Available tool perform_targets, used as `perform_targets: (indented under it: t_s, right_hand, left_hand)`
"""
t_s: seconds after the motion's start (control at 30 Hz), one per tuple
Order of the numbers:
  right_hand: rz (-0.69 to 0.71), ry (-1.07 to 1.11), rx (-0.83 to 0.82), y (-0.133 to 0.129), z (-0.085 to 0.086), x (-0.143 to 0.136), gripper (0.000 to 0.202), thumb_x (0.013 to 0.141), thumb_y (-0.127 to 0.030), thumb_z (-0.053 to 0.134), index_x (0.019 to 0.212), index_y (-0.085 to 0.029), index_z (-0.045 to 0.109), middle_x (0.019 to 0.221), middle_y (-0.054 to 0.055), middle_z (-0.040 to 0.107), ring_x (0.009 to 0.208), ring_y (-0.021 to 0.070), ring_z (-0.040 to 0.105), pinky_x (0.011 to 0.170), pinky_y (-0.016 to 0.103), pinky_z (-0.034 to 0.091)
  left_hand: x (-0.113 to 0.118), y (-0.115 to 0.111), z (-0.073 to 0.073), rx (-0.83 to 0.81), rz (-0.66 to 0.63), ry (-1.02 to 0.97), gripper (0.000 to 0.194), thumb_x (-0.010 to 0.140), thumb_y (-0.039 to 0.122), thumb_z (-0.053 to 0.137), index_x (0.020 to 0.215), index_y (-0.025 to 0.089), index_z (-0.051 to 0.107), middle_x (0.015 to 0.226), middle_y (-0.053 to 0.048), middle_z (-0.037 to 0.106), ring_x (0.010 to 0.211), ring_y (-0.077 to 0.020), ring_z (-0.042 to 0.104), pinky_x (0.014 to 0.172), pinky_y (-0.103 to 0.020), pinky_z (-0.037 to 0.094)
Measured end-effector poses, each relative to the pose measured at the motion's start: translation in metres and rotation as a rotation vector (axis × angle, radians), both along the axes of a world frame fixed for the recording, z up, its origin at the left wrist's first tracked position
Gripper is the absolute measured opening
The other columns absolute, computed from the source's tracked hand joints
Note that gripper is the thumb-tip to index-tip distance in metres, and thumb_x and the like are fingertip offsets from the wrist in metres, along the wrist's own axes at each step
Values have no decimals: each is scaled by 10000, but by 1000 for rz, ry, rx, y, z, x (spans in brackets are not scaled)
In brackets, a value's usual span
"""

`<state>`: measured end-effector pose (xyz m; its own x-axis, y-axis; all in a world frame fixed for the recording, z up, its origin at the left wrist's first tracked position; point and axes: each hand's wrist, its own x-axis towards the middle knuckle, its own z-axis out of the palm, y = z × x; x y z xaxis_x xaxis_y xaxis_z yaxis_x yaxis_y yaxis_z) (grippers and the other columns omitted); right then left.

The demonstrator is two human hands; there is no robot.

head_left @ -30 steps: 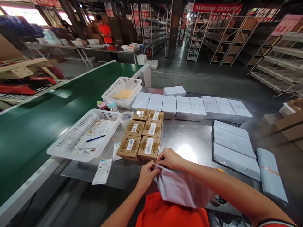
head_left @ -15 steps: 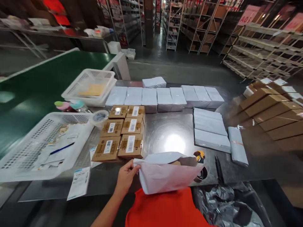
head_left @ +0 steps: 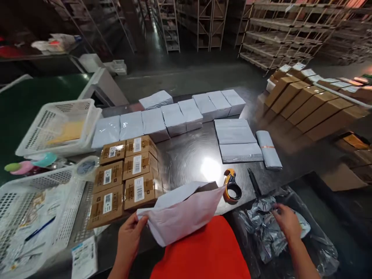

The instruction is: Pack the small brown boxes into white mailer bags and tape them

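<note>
My left hand [head_left: 130, 236] pinches the left corner of a white mailing bag [head_left: 186, 217] between thumb and fingers. The bag lies slanted over the table's front edge, its mouth gaping upward; what is inside is hidden. My right hand [head_left: 287, 223] is over a clear plastic-lined bin [head_left: 316, 248] at the lower right, its fingers loosely bent and a little apart above crumpled silvery plastic [head_left: 267, 228]. I see nothing clearly held there. Between bag and bin, a yellow and black tape dispenser [head_left: 231, 188] and a black pen-like object [head_left: 254, 182] rest on the table.
Brown labelled boxes [head_left: 138, 190] stand left of the bag, with white wrapped packs [head_left: 154, 122] in a row behind. Stacked flat mailers [head_left: 238, 133] and a banded roll [head_left: 269, 151] lie right. White baskets [head_left: 72, 217] and a tape roll [head_left: 86, 167] are left; cartons [head_left: 308, 104] stand far right.
My right hand has come into view over the bin at the lower right. The view has turned rightward. My left hand still pinches the bag, and the tape dispenser is now uncovered.
</note>
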<state>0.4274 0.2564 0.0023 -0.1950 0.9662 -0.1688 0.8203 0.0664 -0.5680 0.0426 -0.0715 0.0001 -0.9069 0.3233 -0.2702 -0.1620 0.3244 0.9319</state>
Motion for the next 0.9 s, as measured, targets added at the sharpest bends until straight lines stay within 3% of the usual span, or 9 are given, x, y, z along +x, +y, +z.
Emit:
perform_targets:
  t_s: [0.07,0.13,0.2,0.3,0.43,0.6,0.73,0.9]
  right_hand:
    - [132,340,-183,-6,0,-39,473,643,-618,747,921,-239,700,997,123,698,919,305,659,851,482,521]
    - [426,737,-416,-11,7,-91,763,517,-681,804,1117,-233,655,1222,145,646,1105,311,615,949,463,482]
    - [675,907,-548,-19,17,-142,969,390,-719,842,1193,-229,611,1421,167,509,1327,329,459,1072,454,378]
    - [824,940,-672,-32,29,-187,837,388,-662,879,1057,-220,637,1559,152,334,1427,335,320,1134,448,281]
    - [768,996,-702,-41,35,-195,479,573,-580,841,757,-197,619,1457,130,489,1349,318,438,1138,460,271]
    - [694,961,-638,-41,33,-189,420,671,-598,772,632,-221,593,1078,109,702,1287,320,505,1127,516,293]
    - [642,894,-584,-42,27,-185,534,603,-737,734,603,-225,584,701,45,627,996,310,652,1078,517,357]
    - [509,914,-530,-48,21,-182,532,618,-735,727,687,-224,598,650,15,522,795,253,633,799,401,494]
  left_hand:
    - [-2,-3,-7,8,-15,8,550,453,698,775,525,180,607,559,3,620,567,-154,518,559,-251,452]
    - [-3,-6,-15,39,-26,13,548,468,691,780,524,178,598,585,-5,636,593,-157,535,590,-255,470]
    - [-4,-7,-20,80,-21,-2,539,472,674,794,544,170,615,614,-15,655,624,-165,556,622,-260,486]
    - [-3,-7,-22,129,-3,-39,531,466,648,816,567,157,644,640,-26,672,650,-170,571,638,-259,493]
    - [-2,-7,-18,150,6,-46,523,473,635,825,528,152,632,578,-16,636,614,-158,556,594,-242,479]
    - [0,-6,-13,191,49,-108,537,431,610,851,678,147,739,715,-62,720,708,-201,623,653,-271,522]
    - [-1,-9,-10,244,110,-211,531,371,554,892,710,164,769,731,-51,733,721,-186,627,656,-245,525]
    - [-1,-13,-4,286,98,-209,466,392,517,903,658,164,756,792,-63,735,793,-207,634,672,-244,528]
